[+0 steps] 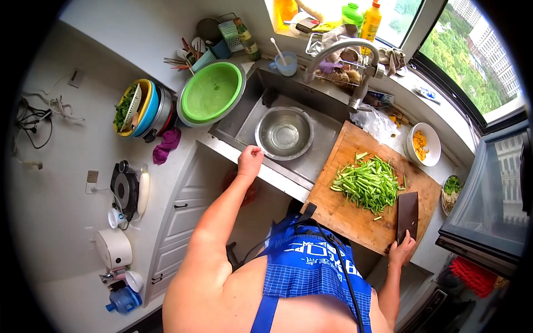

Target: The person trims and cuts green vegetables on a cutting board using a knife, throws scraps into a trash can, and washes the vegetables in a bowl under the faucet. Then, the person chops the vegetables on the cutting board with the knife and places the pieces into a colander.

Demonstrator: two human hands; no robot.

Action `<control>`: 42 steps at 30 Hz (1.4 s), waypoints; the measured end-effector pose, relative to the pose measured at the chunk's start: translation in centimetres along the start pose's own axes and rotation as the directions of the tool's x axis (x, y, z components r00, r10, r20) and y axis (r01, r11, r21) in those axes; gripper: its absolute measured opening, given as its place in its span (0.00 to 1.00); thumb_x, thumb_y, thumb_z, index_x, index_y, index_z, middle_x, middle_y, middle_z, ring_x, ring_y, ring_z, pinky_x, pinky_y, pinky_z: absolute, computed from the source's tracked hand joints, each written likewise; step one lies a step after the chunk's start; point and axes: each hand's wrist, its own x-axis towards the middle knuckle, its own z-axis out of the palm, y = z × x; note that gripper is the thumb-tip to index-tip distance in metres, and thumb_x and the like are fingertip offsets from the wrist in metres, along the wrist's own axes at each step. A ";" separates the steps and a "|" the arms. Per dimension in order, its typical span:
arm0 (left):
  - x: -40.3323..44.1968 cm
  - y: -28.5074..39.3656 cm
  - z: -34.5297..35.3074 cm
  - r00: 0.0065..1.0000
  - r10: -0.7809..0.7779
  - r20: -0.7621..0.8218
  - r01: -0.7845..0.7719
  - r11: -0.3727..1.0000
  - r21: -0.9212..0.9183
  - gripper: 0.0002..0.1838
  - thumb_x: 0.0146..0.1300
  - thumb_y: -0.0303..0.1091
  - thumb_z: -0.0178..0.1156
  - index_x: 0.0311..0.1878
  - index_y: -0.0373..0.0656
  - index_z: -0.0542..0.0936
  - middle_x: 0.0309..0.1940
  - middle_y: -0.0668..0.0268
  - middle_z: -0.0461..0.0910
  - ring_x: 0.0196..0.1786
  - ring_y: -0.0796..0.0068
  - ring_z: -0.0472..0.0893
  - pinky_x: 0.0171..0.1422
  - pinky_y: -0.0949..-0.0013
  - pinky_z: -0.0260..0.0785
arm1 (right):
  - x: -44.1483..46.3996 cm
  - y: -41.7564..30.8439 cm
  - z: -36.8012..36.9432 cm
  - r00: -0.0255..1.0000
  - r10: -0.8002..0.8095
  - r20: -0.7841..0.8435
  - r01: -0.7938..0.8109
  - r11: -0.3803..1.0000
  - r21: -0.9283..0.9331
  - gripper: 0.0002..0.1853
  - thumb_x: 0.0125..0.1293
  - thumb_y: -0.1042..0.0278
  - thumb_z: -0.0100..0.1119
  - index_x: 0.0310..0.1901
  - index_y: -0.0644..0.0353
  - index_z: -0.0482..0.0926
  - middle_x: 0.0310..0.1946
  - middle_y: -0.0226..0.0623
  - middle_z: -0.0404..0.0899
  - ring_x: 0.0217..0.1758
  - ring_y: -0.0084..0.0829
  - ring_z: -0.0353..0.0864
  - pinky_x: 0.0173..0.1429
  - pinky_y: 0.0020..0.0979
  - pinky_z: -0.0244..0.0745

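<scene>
My right hand (402, 250) grips the handle end of a dark-bladed cleaver (408, 213), which lies over the right part of a wooden cutting board (333, 206). Beside the blade is a heap of cut green vegetable strips (366, 183), with a few loose pieces around it. My left hand (251, 161) hovers at the front edge of the sink (239, 119), its fingers curled closed with nothing visible in them. Just past it, a metal bowl (284, 133) with what looks like water sits in the sink.
A green basin (211, 91) stands left of the sink. The faucet (361, 83) arches over the sink's back. A white bowl (423, 145) with yellow pieces and a bowl of greens (452, 191) are at the right. An open window sash (488, 188) juts in there.
</scene>
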 end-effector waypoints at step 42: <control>7.2 7.7 -10.0 0.965 -0.139 0.222 0.241 0.802 -0.546 0.08 0.56 0.24 0.50 0.40 0.37 0.70 0.31 0.66 0.73 0.28 0.77 0.72 0.28 0.72 0.65 | -4.5 -3.9 -1.3 0.985 0.172 0.007 -0.166 0.939 0.302 0.24 0.56 0.78 0.57 0.57 0.59 0.72 0.40 0.39 0.74 0.37 0.27 0.77 0.46 0.28 0.75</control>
